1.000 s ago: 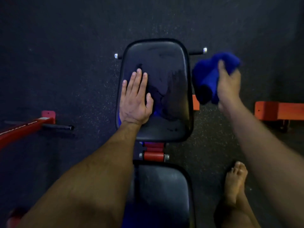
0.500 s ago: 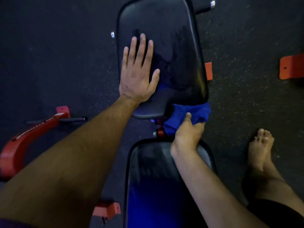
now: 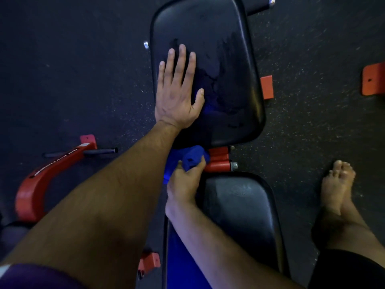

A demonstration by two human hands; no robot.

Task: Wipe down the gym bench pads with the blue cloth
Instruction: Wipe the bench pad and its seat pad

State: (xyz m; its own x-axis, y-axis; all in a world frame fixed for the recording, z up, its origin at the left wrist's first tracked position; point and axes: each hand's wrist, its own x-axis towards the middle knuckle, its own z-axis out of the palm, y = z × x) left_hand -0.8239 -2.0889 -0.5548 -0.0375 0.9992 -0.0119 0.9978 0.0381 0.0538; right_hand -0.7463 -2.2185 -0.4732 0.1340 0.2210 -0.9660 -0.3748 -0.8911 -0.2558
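Dark speckled rubber floor filled the frame, with orange-red equipment frames at the left edge and an orange bracket at the right. Two black bench pads formed the surface: the upper pad in the top centre, streaked as if damp, and the lower pad below it, joined by a red hinge. Left hand lay flat on the upper pad's left side, fingers straight and spread. Right hand held the blue cloth bunched in its grip, in the gap between the pads, left of the hinge. One bare foot stood on the floor at lower right
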